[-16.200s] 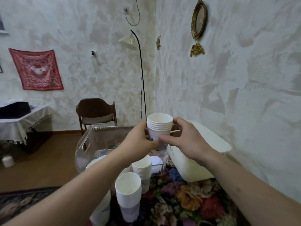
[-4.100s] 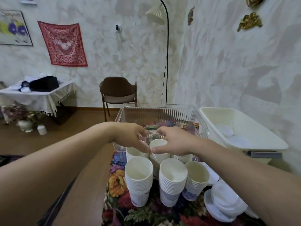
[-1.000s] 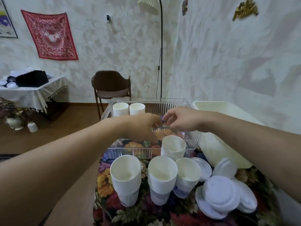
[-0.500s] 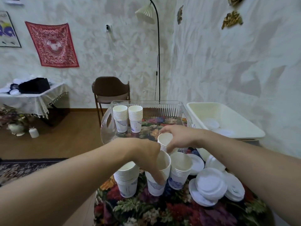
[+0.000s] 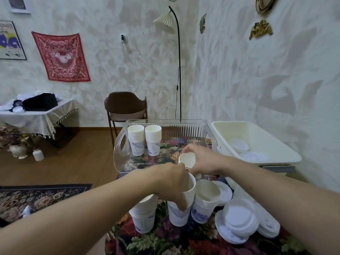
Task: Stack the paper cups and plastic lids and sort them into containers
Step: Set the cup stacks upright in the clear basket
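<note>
My left hand point(image 5: 173, 183) grips the rim of the middle cup stack point(image 5: 179, 214) on the floral tablecloth. My right hand point(image 5: 201, 159) holds a smaller cup stack point(image 5: 187, 159) raised just above the near edge of the clear plastic bin point(image 5: 121, 157). Two cup stacks point(image 5: 144, 139) stand upright in the bin's far left corner. Another cup stack point(image 5: 144, 216) is at the left, and one more point(image 5: 205, 203) at the right of the gripped one. White plastic lids point(image 5: 241, 219) lie piled at the right. The cream tub point(image 5: 257, 140) holds a few lids point(image 5: 239, 145).
The table is covered by a floral cloth point(image 5: 165, 240). A brown chair point(image 5: 127, 107) and a floor lamp point(image 5: 179, 70) stand behind the bin. A side table point(image 5: 36, 115) stands far left by the wall. A textured wall runs close along the right.
Since half a second ago my hands have barely shifted: the left still grips the middle stack, the right still holds its cup stack by the bin's edge. Earlier both hands set stacks in the bin.
</note>
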